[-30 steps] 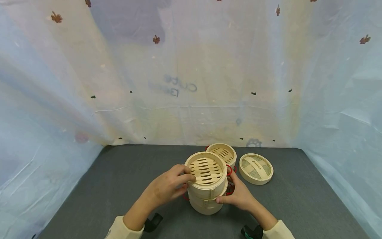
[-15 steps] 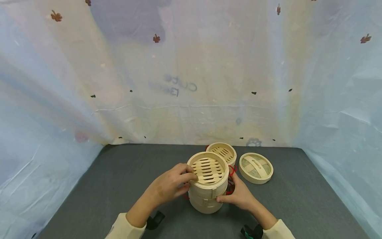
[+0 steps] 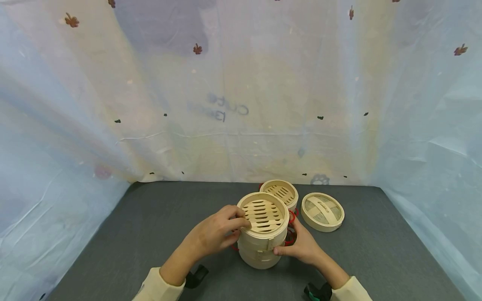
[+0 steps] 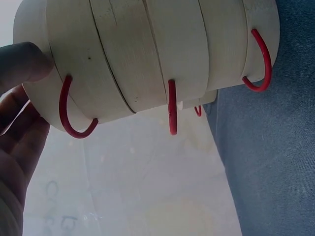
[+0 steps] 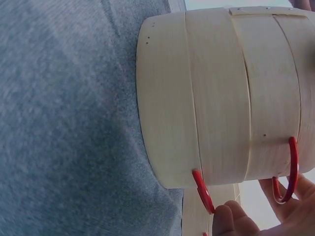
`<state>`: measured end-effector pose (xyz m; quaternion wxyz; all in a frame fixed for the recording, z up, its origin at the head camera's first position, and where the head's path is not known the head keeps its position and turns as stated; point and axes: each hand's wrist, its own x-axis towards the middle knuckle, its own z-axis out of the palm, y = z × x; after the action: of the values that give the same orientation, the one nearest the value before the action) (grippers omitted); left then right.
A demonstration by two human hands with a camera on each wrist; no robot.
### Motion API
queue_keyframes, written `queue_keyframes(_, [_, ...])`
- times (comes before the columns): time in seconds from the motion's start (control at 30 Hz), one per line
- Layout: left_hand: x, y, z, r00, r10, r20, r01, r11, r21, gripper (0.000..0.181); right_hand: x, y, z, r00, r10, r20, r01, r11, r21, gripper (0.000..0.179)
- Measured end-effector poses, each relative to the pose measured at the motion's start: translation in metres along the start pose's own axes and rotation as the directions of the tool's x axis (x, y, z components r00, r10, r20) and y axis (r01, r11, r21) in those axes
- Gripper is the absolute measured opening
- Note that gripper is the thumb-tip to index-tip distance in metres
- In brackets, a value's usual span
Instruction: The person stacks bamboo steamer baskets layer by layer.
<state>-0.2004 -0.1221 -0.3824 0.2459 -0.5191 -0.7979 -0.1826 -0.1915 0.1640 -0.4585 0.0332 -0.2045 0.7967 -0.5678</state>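
Observation:
A stack of round bamboo steamer baskets stands on the dark table. The top steamer basket (image 3: 262, 237) shows its slatted floor, and the lower basket (image 3: 259, 260) sits directly under it. My left hand (image 3: 217, 230) pinches the left rim of the top basket, fingertips inside. My right hand (image 3: 301, 246) grips the stack's right side, thumb on the front near the joint, other fingers partly hidden behind. Red ring handles (image 4: 172, 107) stick out from the side at three heights in the left wrist view. In the right wrist view, fingers (image 5: 295, 201) lie close to a red ring.
Right behind the stack stands another steamer basket (image 3: 279, 191), partly covered by it. A woven steamer lid (image 3: 322, 212) lies to the right on the grey tabletop (image 3: 180, 200). A pale patterned sheet (image 3: 241, 83) hangs along the back and sides.
The top basket has shifted slightly right and now lines up more evenly over the one below. My left hand moved right with it; my right hand stayed nearly still.

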Motion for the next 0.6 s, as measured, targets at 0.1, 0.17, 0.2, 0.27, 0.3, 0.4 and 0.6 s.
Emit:
queue_keyframes(0.1, [0.000,0.000,0.000,1.000,-0.009,-0.002,0.009,1.000,-0.019,0.034,0.000,0.000,0.000,1.000,-0.006,-0.003,0.006,1.000,-0.003,0.101])
queue_keyframes(0.17, [0.001,0.001,0.000,1.000,-0.021,-0.002,0.021,0.999,-0.035,0.033,0.000,0.000,-0.001,1.000,-0.019,-0.004,0.019,1.000,-0.012,0.100])
queue_keyframes(0.2, [0.001,0.001,0.000,1.000,-0.027,-0.003,0.027,0.999,-0.048,0.033,0.000,0.000,-0.002,1.000,-0.020,-0.011,0.019,0.999,-0.029,0.101])
queue_keyframes(0.27, [0.000,0.001,0.001,0.999,-0.044,-0.004,0.043,0.996,-0.072,0.031,-0.001,-0.001,-0.004,0.999,-0.030,-0.016,0.029,0.998,-0.063,0.100])
queue_keyframes(0.3, [-0.001,0.002,0.002,0.999,-0.048,-0.007,0.048,0.996,-0.080,0.031,-0.001,-0.002,-0.005,0.999,-0.037,-0.017,0.035,0.997,-0.075,0.100])
queue_keyframes(0.4, [-0.003,0.002,0.004,0.998,-0.068,-0.020,0.065,0.993,-0.100,0.030,-0.004,-0.003,-0.010,0.998,-0.066,-0.018,0.063,0.991,-0.122,0.099])
queue_keyframes(0.6, [-0.009,0.006,0.010,0.981,-0.176,-0.087,0.165,0.980,-0.113,0.047,-0.013,-0.002,-0.022,0.994,-0.111,0.003,0.110,0.978,-0.178,0.100])
